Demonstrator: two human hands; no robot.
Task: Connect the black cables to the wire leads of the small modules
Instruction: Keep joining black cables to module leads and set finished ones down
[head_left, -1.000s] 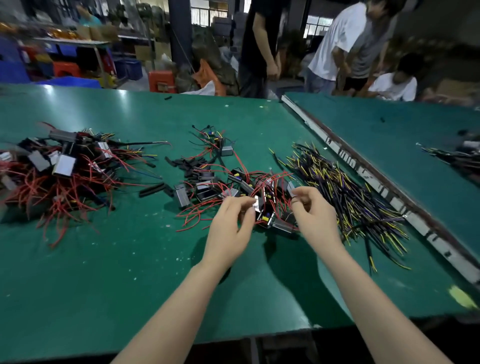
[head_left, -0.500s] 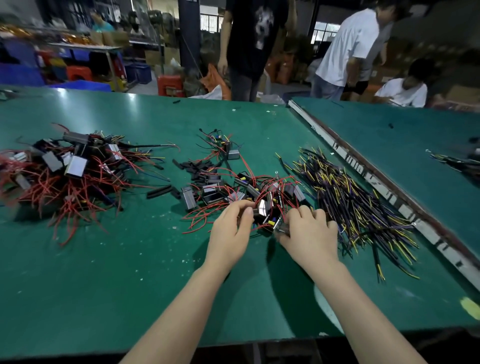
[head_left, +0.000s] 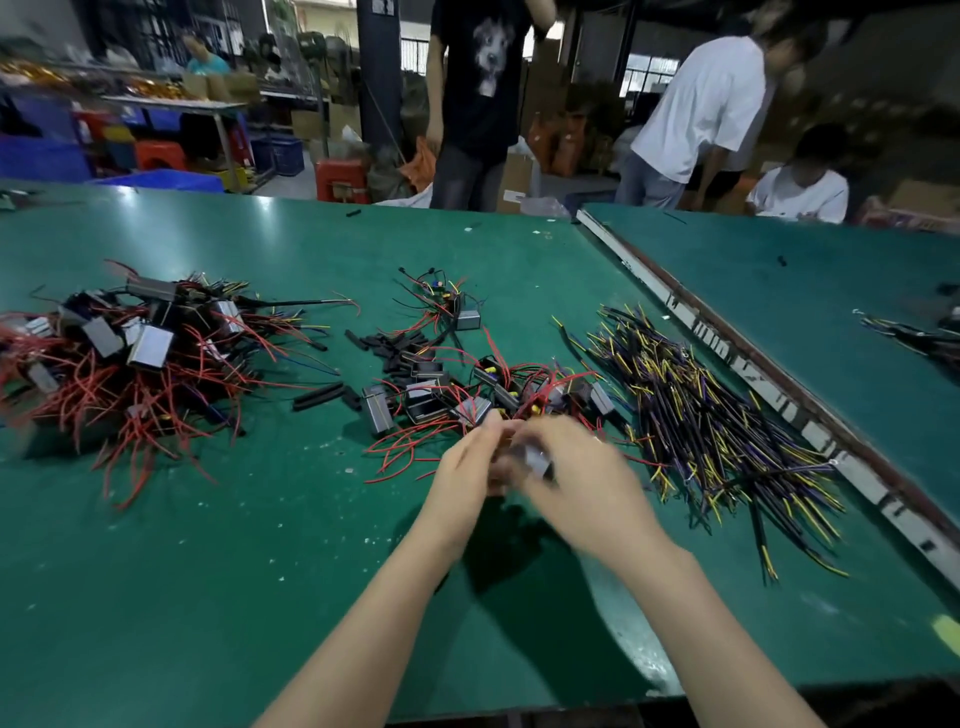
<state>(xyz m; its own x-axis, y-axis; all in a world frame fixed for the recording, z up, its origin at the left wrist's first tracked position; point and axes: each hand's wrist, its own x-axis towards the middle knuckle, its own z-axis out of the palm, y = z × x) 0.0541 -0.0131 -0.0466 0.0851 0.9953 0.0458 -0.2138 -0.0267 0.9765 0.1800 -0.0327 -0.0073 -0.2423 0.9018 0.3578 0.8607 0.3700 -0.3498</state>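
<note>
I see my left hand (head_left: 470, 470) and right hand (head_left: 582, 480) meet over the green table (head_left: 208, 571), blurred, fingers curled on a small module (head_left: 535, 460). Black cables (head_left: 717, 431) lie right; people (head_left: 480, 98) stand far.

- Green table (head_left: 218, 597): bare surface in front of the piles, down to the near edge.
- Left pile of modules (head_left: 130, 364): red wires spread wide, filling the left side.
- Middle pile of modules (head_left: 447, 395): just beyond both hands, loose black sleeves (head_left: 322, 395) beside it.
- Open strip between left and middle piles.
- Bundle of black cables (head_left: 717, 431): filled the right side.
- Raised divider rail (head_left: 769, 395): closed off the right edge.
</note>
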